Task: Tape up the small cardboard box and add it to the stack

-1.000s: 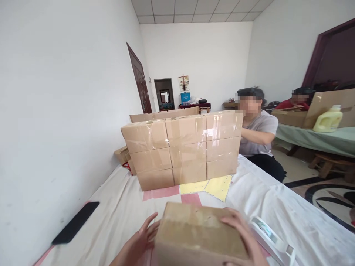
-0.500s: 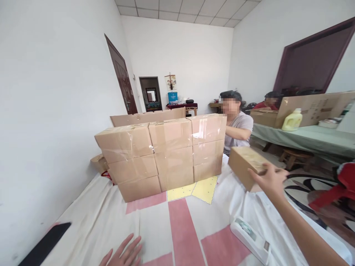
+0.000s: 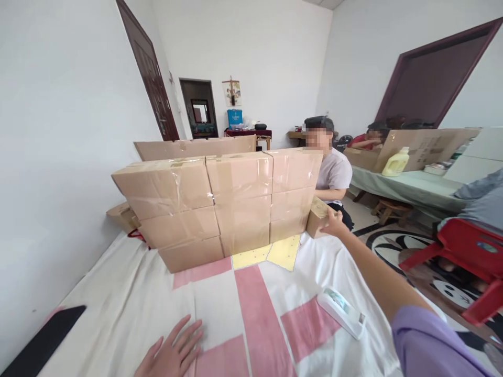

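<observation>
My right hand reaches out to the far right edge of the table and grips a small cardboard box by its near end. That box rests against the right end of a wall of stacked cardboard boxes, several boxes sealed with clear tape. My left hand lies flat with fingers spread on the white and pink tablecloth, holding nothing. Between the hands, to the right, is a white tape dispenser-like device whose exact kind I cannot make out.
A black flat object lies at the left edge. Behind the stack stands a larger open carton. A person sits beyond the right end. Farther right are a yellow jug on a green-covered table and a red chair.
My right hand has carried the small box forward and left, from the air at the right to beside the stack. The left hand stays flat on the cloth. My view has tilted down slightly.
</observation>
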The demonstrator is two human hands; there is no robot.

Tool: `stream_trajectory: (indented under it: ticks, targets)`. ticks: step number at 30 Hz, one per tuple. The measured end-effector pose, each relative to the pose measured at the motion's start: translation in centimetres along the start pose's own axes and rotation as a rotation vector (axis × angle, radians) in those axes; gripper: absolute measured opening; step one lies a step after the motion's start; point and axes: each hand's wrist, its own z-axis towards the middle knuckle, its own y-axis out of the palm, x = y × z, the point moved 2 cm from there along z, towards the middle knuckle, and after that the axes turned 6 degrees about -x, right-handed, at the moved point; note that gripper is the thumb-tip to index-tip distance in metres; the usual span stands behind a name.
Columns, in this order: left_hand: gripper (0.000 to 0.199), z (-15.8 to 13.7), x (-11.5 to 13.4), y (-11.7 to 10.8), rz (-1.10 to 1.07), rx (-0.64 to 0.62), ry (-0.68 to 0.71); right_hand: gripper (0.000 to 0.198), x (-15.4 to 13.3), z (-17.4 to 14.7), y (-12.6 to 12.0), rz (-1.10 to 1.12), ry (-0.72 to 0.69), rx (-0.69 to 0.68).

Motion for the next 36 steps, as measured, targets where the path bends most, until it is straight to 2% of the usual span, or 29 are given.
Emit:
stream_trajectory:
  ticks: [1,4,5,7,10,11,12,13,15,18,20,23,26,28,31,34,36]
  targets:
    - [0.065,-0.2,0.0,0.4,0.028,-0.010,0.014,0.098,0.2,-0.5,-0.8,-0.021,0.012,-0.018]
    - [0.014,-0.7,-0.2,1.7,0.073,-0.066,0.007,0.071,-0.1,-3.3,-2.1,-0.081,0.031,-0.049]
    - [0.014,-0.9,-0.3,2.1,0.078,-0.077,0.000,0.059,-0.9,-4.5,-1.9,-0.095,0.005,-0.076]
    - [0.027,-1.3,-0.2,2.8,0.092,-0.074,0.020,0.036,-3.5,-7.4,-0.3,-0.108,-0.101,-0.168]
    - [0.033,-1.1,2.0,2.9,0.180,-0.005,0.164,0.019,-10.5,-12.9,4.4,-0.070,-0.340,-0.351]
    - [0.036,-0.8,3.5,2.6,0.247,0.034,0.246,0.019,-13.5,-15.2,6.4,-0.034,-0.446,-0.422]
    - [0.037,-0.3,5.5,2.0,0.331,0.085,0.343,0.022,-16.8,-17.8,8.4,0.050,-0.615,-0.523]
    - [0.037,0.4,7.9,1.3,0.419,0.146,0.453,0.024,-20.2,-20.5,10.4,0.138,-0.753,-0.615]
    - [0.032,2.4,13.4,-0.7,0.565,0.306,0.654,0.027,-26.9,-25.8,14.4,0.299,-0.929,-0.731]
    - [0.024,7.2,22.0,-4.0,0.576,0.484,0.820,0.039,-36.6,-32.1,20.9,0.485,-0.981,-0.806]
    - [0.029,11.0,26.7,-5.9,0.573,0.566,0.891,0.049,-42.7,-34.6,25.5,0.648,-0.902,-0.821]
    - [0.038,16.4,31.2,-8.2,0.574,0.620,0.934,0.054,-51.2,-35.4,31.9,0.810,-0.756,-0.744]
    - [0.041,20.3,33.0,-10.2,0.583,0.624,0.945,0.057,-58.4,-33.9,36.6,0.824,-0.729,-0.611]
    - [0.045,21.9,33.4,-11.6,0.597,0.636,0.955,0.063,-61.7,-32.1,38.8,0.800,-0.719,-0.460]
    - [0.059,23.0,33.8,-13.7,0.629,0.678,0.967,0.076,-64.0,-29.7,41.5,0.770,-0.690,-0.292]
    - [0.068,23.4,34.7,-15.1,0.686,0.713,0.969,0.077,-64.1,-28.4,43.9,0.770,-0.672,-0.254]
    - [0.079,23.9,36.2,-15.5,0.726,0.741,0.982,0.076,-63.8,-28.0,44.9,0.746,-0.673,-0.236]
